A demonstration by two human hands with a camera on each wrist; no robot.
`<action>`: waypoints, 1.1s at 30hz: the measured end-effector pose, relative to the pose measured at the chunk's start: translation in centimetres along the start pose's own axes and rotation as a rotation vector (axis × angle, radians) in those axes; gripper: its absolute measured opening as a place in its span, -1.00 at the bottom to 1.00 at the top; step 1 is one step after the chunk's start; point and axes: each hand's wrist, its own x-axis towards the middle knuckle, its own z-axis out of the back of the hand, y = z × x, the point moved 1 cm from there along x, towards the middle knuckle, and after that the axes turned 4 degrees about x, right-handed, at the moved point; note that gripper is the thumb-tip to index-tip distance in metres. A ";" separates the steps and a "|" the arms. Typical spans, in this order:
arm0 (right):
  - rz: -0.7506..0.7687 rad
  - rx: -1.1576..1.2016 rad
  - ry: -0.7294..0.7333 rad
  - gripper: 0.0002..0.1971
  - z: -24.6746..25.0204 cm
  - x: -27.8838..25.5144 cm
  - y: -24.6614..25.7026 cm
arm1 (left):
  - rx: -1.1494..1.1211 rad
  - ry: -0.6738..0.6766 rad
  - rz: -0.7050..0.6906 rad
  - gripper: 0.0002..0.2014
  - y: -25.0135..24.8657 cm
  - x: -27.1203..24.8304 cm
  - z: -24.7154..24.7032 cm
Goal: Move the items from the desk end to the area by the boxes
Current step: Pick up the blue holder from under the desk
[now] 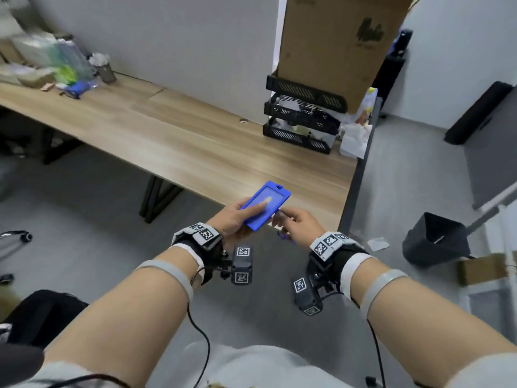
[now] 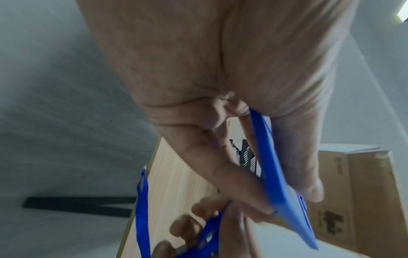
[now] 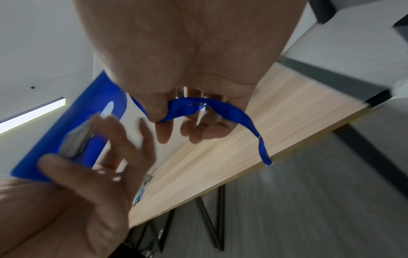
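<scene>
A blue badge holder (image 1: 265, 204) is held in the air just in front of the wooden desk's (image 1: 173, 135) near edge. My left hand (image 1: 237, 217) grips it, thumb on top and fingers beneath. In the left wrist view the blue badge holder (image 2: 278, 174) shows edge-on between thumb and fingers. Its blue lanyard (image 3: 212, 108) is pinched by my right hand (image 1: 293, 222), with the loose end hanging down (image 1: 285, 238). A large cardboard box (image 1: 338, 43) stands on a stacked black tray (image 1: 302, 119) at the desk's right end.
Bags, a cup and blue items (image 1: 78, 88) crowd the desk's far left end. White tissue or plastic (image 1: 356, 138) lies beside the trays. A black bin (image 1: 436, 239) and a small carton (image 1: 484, 268) sit on the floor to the right. A chair base (image 1: 14, 239) is at the left.
</scene>
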 end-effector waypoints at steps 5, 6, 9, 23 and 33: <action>-0.005 -0.020 0.125 -0.73 -8.8 3.9 5.1 | -0.017 -0.065 -0.038 -0.71 -2.6 -2.5 8.1; 0.008 -0.077 0.139 -0.73 -10.3 4.7 5.8 | 0.000 -0.084 -0.043 -0.74 -3.0 -3.0 9.7; 0.053 -0.195 0.197 -0.70 -14.1 6.1 7.9 | 0.061 -0.194 -0.071 -0.78 -4.2 -4.2 14.8; 0.449 -0.544 0.344 -0.73 -23.1 17.5 21.1 | 0.855 -0.293 -0.184 -0.80 -7.7 -6.5 30.8; 0.431 -0.365 0.619 -0.68 -34.7 30.6 23.1 | 0.000 -0.756 -0.376 -0.90 -13.3 -3.8 44.7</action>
